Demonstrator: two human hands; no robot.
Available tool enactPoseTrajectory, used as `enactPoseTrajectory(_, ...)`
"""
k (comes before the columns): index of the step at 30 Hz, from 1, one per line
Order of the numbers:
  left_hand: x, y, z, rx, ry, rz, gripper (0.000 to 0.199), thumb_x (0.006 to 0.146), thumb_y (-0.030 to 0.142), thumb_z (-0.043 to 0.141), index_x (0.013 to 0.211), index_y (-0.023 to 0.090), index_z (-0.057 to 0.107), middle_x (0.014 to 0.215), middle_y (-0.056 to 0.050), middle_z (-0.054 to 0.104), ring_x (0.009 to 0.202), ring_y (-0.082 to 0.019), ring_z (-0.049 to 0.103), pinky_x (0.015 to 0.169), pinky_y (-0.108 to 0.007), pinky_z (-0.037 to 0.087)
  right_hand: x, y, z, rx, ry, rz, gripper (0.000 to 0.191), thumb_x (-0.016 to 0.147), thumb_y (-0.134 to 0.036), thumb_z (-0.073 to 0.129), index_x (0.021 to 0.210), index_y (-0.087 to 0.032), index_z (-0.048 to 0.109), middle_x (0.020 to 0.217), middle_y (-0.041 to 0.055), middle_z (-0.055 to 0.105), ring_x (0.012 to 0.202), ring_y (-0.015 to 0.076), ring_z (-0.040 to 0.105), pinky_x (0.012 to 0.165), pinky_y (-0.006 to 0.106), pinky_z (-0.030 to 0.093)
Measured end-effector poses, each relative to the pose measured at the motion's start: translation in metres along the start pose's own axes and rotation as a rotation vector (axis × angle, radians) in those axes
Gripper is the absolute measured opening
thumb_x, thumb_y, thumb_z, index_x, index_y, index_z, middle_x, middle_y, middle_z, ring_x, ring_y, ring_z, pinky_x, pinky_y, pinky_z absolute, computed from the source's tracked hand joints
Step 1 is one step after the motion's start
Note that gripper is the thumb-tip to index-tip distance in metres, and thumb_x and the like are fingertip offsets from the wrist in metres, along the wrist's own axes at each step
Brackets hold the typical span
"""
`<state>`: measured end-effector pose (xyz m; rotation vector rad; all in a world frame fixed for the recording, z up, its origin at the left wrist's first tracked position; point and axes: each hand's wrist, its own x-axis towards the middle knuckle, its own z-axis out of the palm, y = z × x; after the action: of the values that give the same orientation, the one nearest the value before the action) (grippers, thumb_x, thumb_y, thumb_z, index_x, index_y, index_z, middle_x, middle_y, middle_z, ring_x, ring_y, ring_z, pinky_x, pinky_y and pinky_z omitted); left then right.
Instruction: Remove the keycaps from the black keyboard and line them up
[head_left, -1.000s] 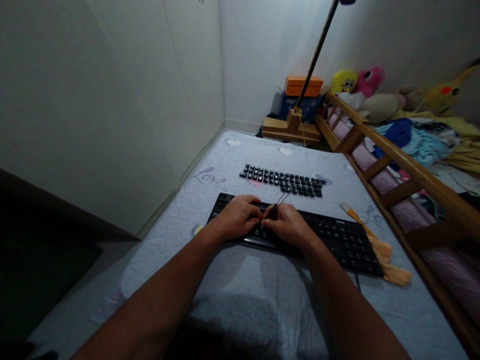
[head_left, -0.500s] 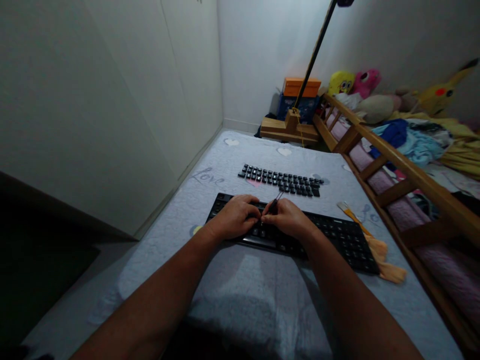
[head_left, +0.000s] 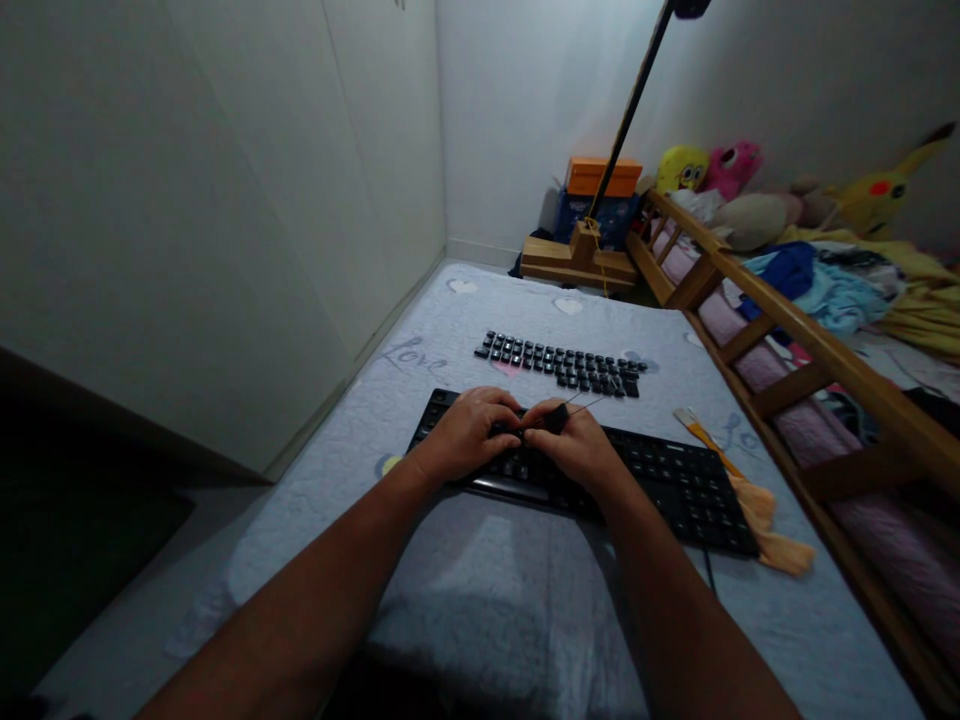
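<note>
A black keyboard (head_left: 660,470) lies across the bed, its left and middle parts covered by my hands. My left hand (head_left: 476,430) rests over it with fingers bent and closed; whatever its fingertips hold, if anything, is hidden. My right hand (head_left: 574,445) is closed beside it, its fingertips meeting the left ones at the keys. Held in it is a wire keycap puller (head_left: 556,418), the black handle by the fingers and two thin wires pointing away to the right. Rows of loose black keycaps (head_left: 566,360) lie on the sheet beyond the keyboard.
A brush (head_left: 705,432) with an orange handle and an orange cloth (head_left: 780,550) lie at the keyboard's right end. A wooden bed rail (head_left: 810,360) runs along the right. On the left stands a white cabinet (head_left: 300,200). A wooden stand (head_left: 577,260) is behind the bed.
The keycap puller has turned in my right hand, its wires now tilted lower and further right. Both hands stay together over the keyboard, and my right fingers have shifted slightly.
</note>
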<state>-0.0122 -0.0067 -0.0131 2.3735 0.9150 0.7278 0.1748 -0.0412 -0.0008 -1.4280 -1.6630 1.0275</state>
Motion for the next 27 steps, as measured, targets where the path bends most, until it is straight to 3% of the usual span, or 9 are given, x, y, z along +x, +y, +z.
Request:
enactPoseTrajectory(5,0.002,0.003,0.002,0.021,0.091,0.025,0.012,0.076,0.019,0.074,0.088,0.02,0.072,0.1,-0.004,0.071,0.105,-0.022,0.06,0.1,-0.043,0.043,-0.002,-0.004,0.003,0.022,0.165,-0.029,0.012,0.065,-0.021,0.059,0.071,-0.017,0.068,0.075,0.0024,0.065,0.078,0.0183,0.06,0.074,0.03,0.046)
enactPoseTrajectory(12,0.005,0.01,0.007,0.07,0.207,0.068,0.011,0.079,0.021,0.072,0.09,0.019,0.071,0.096,-0.005,0.072,0.099,-0.022,0.06,0.096,-0.043,0.044,-0.006,-0.011,0.007,0.077,0.327,0.056,0.014,0.065,-0.022,0.054,0.066,-0.019,0.068,0.066,0.0008,0.066,0.069,0.019,0.06,0.068,0.029,0.044)
enactPoseTrajectory(16,0.004,0.011,0.007,0.151,0.271,0.093,0.008,0.081,0.023,0.069,0.089,0.019,0.07,0.096,-0.004,0.071,0.099,-0.023,0.058,0.098,-0.045,0.041,-0.009,-0.011,0.008,-0.048,0.445,-0.063,0.016,0.069,-0.02,0.051,0.068,-0.019,0.067,0.072,0.0019,0.067,0.073,0.0198,0.061,0.075,0.031,0.045)
enactPoseTrajectory(21,0.003,0.011,0.005,0.13,0.316,0.055,0.01,0.084,0.023,0.066,0.092,0.019,0.07,0.098,-0.005,0.071,0.101,-0.023,0.058,0.097,-0.044,0.043,-0.023,-0.009,-0.011,-0.052,0.453,-0.061,0.014,0.075,-0.027,0.056,0.073,-0.018,0.068,0.068,0.0014,0.066,0.069,0.0194,0.061,0.07,0.031,0.045)
enactPoseTrajectory(25,0.009,0.009,-0.003,0.093,0.249,-0.018,0.01,0.082,0.02,0.067,0.092,0.02,0.071,0.097,-0.004,0.071,0.099,-0.021,0.06,0.094,-0.041,0.045,-0.041,0.001,-0.031,-0.069,0.457,-0.042,0.025,0.084,-0.036,0.053,0.082,-0.018,0.071,0.069,0.0022,0.066,0.067,0.0196,0.06,0.067,0.031,0.046)
enactPoseTrajectory(27,0.017,0.007,-0.01,0.084,0.222,-0.06,0.011,0.081,0.019,0.068,0.091,0.021,0.072,0.097,-0.004,0.071,0.099,-0.02,0.061,0.094,-0.039,0.046,-0.047,0.009,-0.035,-0.121,0.53,-0.071,0.026,0.086,-0.035,0.051,0.087,-0.019,0.072,0.073,0.0031,0.067,0.07,0.0203,0.061,0.069,0.033,0.046)
